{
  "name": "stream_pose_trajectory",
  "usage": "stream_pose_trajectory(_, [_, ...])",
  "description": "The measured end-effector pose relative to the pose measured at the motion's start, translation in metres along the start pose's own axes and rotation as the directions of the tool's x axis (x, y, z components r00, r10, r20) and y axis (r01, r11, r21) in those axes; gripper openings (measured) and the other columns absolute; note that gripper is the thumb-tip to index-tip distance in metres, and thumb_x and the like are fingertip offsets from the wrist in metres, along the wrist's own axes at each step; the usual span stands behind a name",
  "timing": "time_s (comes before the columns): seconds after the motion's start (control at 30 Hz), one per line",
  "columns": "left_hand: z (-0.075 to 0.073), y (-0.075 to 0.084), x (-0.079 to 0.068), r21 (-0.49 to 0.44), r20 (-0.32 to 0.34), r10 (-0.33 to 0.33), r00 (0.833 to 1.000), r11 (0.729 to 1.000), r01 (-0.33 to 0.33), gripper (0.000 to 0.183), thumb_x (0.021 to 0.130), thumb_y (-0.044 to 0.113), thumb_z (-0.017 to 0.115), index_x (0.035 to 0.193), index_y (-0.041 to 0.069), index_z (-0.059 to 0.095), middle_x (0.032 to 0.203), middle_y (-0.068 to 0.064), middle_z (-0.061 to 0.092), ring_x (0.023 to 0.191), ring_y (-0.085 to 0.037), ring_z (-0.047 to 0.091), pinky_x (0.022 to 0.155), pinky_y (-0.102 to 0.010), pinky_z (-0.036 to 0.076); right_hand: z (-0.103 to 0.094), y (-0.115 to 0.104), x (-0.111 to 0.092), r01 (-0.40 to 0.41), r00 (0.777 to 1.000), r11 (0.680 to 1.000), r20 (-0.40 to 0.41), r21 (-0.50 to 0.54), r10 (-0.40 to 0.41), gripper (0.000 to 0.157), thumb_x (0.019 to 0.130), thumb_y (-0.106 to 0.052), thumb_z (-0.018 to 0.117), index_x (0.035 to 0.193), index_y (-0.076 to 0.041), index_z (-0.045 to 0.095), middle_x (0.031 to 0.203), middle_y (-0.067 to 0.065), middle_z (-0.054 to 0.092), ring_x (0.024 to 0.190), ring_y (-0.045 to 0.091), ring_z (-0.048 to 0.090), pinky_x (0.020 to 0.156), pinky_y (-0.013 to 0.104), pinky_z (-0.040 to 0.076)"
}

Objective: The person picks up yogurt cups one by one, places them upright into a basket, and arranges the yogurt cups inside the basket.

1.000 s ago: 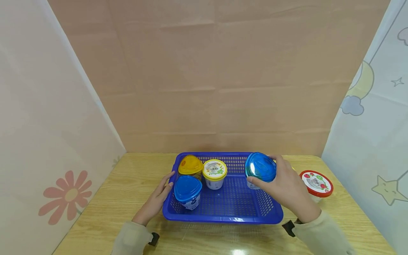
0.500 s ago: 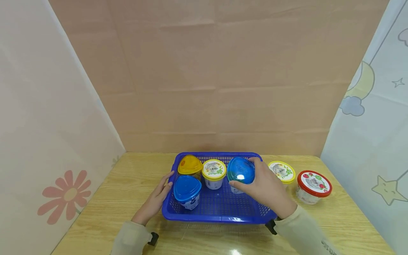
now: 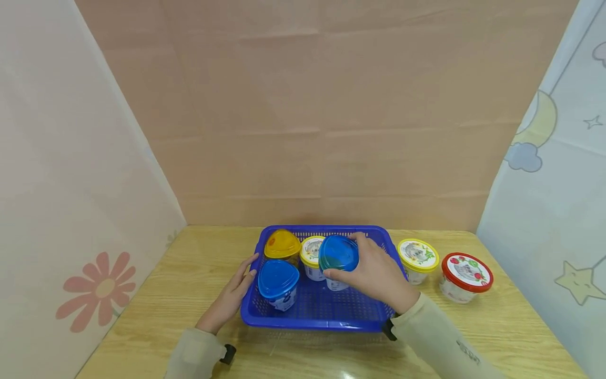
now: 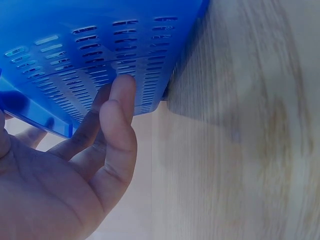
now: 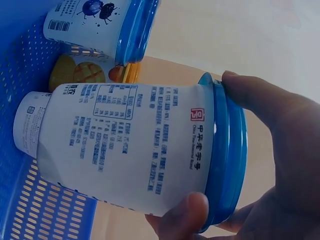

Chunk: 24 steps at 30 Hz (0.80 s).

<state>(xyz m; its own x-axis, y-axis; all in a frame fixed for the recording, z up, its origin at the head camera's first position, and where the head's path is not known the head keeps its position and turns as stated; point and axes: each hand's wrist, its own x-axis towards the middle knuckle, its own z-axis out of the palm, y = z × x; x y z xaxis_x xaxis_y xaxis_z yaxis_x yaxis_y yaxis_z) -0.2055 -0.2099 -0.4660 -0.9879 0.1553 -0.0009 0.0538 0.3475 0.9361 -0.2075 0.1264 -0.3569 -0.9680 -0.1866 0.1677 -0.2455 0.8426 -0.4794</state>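
In the head view my right hand pinches a blue-lidded yogurt cup by its lid, over the middle of the blue plastic basket. The right wrist view shows the held cup's printed white side, thumb and fingers around the lid. My left hand rests at the basket's left side, its fingertips against the slotted outer wall. Inside stand another blue-lidded cup, an orange-yellow-lidded one and a round tub with a yellow-rimmed lid, partly covered by the held cup.
To the right of the basket, a yellow-rimmed tub and a wider red-rimmed tub stand on the wooden table. A brown paper wall closes off the back, with printed sheets at both sides.
My right hand has carried the blue-lidded yogurt cup leftward across the basket, toward the yellow-rimmed tub inside. The tubs at right have come into fuller view. My left hand has stayed put.
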Motion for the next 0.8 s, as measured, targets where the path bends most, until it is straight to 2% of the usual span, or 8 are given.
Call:
stream_pose_trajectory(0.27, [-0.001,-0.001,0.0,-0.022,0.002,0.002,1.0,1.0,-0.002,0.05,0.107,0.048,0.036,0.155,0.04,0.027,0.154,-0.014,0.04,0.132,-0.038,0.05,0.102,-0.058,0.046,0.004,-0.008,0.009,0.032,0.995,0.998,0.088,0.051,-0.036,0.1,0.067,-0.075,0.076,0.139,-0.013,0.047,0.129,0.012,0.061,0.105,0.028,0.062,0.08,0.046,0.057])
stream_pose_trajectory(0.47, [-0.001,-0.001,0.0,-0.021,0.001,0.002,1.0,1.0,-0.002,0.05,0.107,0.048,0.036,0.156,0.039,0.027,0.154,-0.015,0.039,0.132,-0.039,0.049,0.103,-0.059,0.046,0.011,-0.011,0.015,0.039,0.989,0.997,0.138,0.061,-0.047,0.099,0.067,-0.073,0.078,0.14,-0.013,0.047,0.129,0.01,0.061,0.108,0.029,0.062,0.084,0.049,0.057])
stream_pose_trajectory(0.63, [-0.001,-0.001,0.0,-0.02,0.002,0.002,1.0,1.0,-0.002,0.05,0.107,0.048,0.036,0.156,0.039,0.027,0.154,-0.015,0.04,0.133,-0.04,0.049,0.103,-0.059,0.045,0.016,-0.011,0.02,0.039,0.978,0.996,0.2,0.079,-0.054,0.098,0.066,-0.069,0.081,0.137,-0.012,0.047,0.125,0.009,0.062,0.105,0.026,0.062,0.086,0.048,0.057])
stream_pose_trajectory(0.8, [-0.001,-0.002,0.001,-0.015,0.0,-0.003,1.0,1.0,0.003,0.05,0.107,0.048,0.036,0.155,0.04,0.027,0.153,-0.015,0.041,0.132,-0.039,0.049,0.102,-0.059,0.046,0.022,-0.012,0.023,0.029,0.962,0.994,0.268,0.102,-0.055,0.096,0.066,-0.065,0.083,0.136,-0.012,0.046,0.123,0.008,0.062,0.101,0.023,0.062,0.08,0.044,0.058])
